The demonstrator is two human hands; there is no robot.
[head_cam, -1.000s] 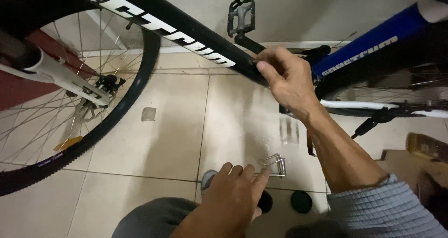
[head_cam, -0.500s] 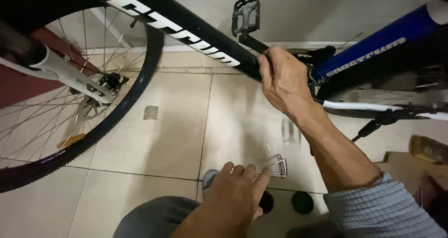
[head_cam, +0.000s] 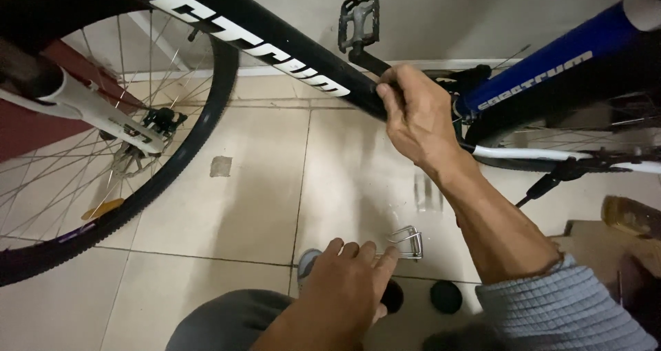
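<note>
My right hand [head_cam: 420, 113] is closed around the black down tube [head_cam: 275, 44] of a bicycle, just left of where it meets the blue tube [head_cam: 551, 65]. A black pedal [head_cam: 359, 17] sticks up right above that hand. My left hand [head_cam: 344, 285] hovers low over the tiled floor, fingers stretched out and slightly apart, holding nothing. Its fingertips are right next to a small silver wire cage [head_cam: 407, 243] lying on the tile; I cannot tell whether they touch it.
The front wheel [head_cam: 117, 186] with its white fork [head_cam: 89, 110] fills the left side. Two round black objects [head_cam: 446, 296] lie on the floor near my left hand. A kickstand [head_cam: 544, 186] and white stay are at right, and a brown object [head_cam: 630, 217] at the far right.
Hardly anything differs. My right hand keeps its grip on the down tube and my left hand stays beside the wire cage; the view has shifted only slightly.
</note>
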